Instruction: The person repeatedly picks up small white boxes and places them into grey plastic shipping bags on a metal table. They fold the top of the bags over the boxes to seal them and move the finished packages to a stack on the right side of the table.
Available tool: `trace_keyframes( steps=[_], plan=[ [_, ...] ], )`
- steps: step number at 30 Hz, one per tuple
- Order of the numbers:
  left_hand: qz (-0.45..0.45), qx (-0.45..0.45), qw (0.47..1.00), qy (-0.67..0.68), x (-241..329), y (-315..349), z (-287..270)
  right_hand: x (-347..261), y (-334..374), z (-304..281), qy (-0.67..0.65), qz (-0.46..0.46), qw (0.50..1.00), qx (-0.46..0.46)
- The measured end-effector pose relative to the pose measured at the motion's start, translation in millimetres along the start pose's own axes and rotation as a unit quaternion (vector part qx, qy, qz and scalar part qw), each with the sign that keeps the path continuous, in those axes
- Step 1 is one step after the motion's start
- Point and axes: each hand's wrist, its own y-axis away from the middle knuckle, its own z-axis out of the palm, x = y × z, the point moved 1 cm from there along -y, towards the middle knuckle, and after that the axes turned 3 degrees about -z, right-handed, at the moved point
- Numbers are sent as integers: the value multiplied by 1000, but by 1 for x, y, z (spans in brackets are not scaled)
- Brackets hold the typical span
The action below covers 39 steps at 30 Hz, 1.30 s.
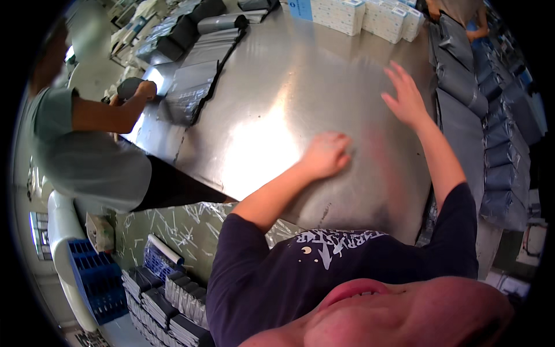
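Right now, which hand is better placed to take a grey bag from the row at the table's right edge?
Probably the right hand: it is open with its fingers spread, close to the grey bags. The left hand is curled on the metal table, farther from them.

Grey mailer bags (196,81) are piled well to the left of the grip and beyond it. White boxes (370,17) are lined up far beyond it. To its right, a row of blue-grey bags (491,133) is laid. Below and left, a blue crate (98,277) and stacked dark packs (167,301) are seen.
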Motion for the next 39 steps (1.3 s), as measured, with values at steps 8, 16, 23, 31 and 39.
trace_keyframes(
  steps=[8,16,23,31,39],
  plan=[
    [-153,-25,980,-128,-108,52,-48,53,-263,97,173,167,969,-51],
    [-158,-21,987,-5,-115,60,-67,56,-259,164,111,114,978,-134],
    [-126,124,984,35,-137,62,-54,-47,-234,151,230,44,966,-113],
    [-265,370,771,445,-145,90,-28,-163,-2,67,51,-27,990,-126],
    [-279,47,650,705,111,71,32,-93,275,3,-510,301,806,22]
  ],
)
